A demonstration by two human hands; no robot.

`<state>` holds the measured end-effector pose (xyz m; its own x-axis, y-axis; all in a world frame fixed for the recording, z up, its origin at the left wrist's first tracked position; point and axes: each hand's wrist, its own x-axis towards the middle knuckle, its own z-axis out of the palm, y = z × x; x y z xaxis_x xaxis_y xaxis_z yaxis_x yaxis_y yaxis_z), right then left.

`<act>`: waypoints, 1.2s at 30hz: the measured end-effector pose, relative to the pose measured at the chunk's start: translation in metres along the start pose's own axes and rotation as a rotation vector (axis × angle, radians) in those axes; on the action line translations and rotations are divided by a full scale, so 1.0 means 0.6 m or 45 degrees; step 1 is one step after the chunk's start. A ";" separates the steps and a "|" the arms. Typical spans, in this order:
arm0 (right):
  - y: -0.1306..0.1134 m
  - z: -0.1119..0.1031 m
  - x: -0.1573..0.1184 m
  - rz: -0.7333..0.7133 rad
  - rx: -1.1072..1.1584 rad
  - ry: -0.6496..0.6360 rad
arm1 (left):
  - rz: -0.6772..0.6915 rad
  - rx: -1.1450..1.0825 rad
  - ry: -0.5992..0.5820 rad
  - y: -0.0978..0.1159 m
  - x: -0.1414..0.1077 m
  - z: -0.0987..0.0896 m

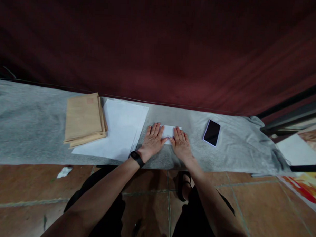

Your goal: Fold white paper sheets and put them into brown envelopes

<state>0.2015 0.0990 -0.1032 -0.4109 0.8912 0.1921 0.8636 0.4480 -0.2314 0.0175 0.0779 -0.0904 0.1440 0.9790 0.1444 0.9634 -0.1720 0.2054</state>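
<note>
A small folded piece of white paper (168,131) lies on the grey cloth surface, between and partly under my hands. My left hand (153,140) rests flat on its left end, fingers stretched forward, with a black band on the wrist. On the right end lies my right hand (181,143), its fingers also extended and flat. Both thumbs point inward near the paper's front edge. To the left is a stack of large white sheets (121,127), and several brown envelopes (82,117) overlap its left part.
A phone (211,133) with a light purple edge lies right of my hands on the grey cloth (237,145). Dark red fabric (160,56) rises behind. Crumpled white tissue (64,172) is on the tiled floor, and printed material (304,187) is at the far right.
</note>
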 end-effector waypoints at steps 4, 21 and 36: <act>0.017 -0.002 -0.007 0.016 -0.055 -0.004 | -0.011 0.022 -0.023 -0.005 -0.001 -0.005; 0.002 -0.023 -0.021 -0.060 -0.057 0.001 | 0.001 0.135 -0.079 -0.014 -0.006 -0.017; 0.022 -0.012 -0.037 -0.170 -0.062 -0.056 | 0.017 0.135 -0.033 -0.035 -0.013 -0.014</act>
<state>0.2239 0.0849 -0.1039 -0.5348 0.8265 0.1756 0.8130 0.5600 -0.1598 -0.0057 0.0727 -0.0879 0.1617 0.9794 0.1213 0.9796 -0.1742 0.1002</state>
